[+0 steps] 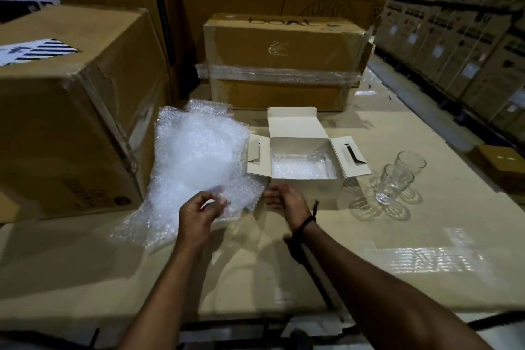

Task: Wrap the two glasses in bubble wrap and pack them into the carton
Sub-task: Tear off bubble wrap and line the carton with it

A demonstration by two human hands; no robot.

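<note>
A person's two bare forearms reached forward over a tabletop (397,236) covered in flattened cardboard. The left hand (199,210) pinched the near edge of a loose sheet of bubble wrap (199,156) between thumb and fingers; the sheet billowed up and away beyond that hand, and its lower part trailed on the tabletop to the hand's left. The right hand (287,202), with a dark band (306,221) round its wrist, hovered just right of the left hand, its fingers loosely curled with nothing seen in them, though the hand was blurred. Directly beyond the right hand stood a small white carton (306,187), upright, with all its flaps open, and a bubble wrap lining (298,169) lay on its floor. Farther to the right of that hand, apart from the carton, two clear tumblers stood upright and unwrapped on the tabletop, the near glass (395,182) just in front of the far glass (410,162). A large brown box (71,122) stood to the left of the left hand, touching the wrap. A film-wrapped brown box (284,65) stood beyond the carton, and stacked boxes (454,37) lined the far right.
</note>
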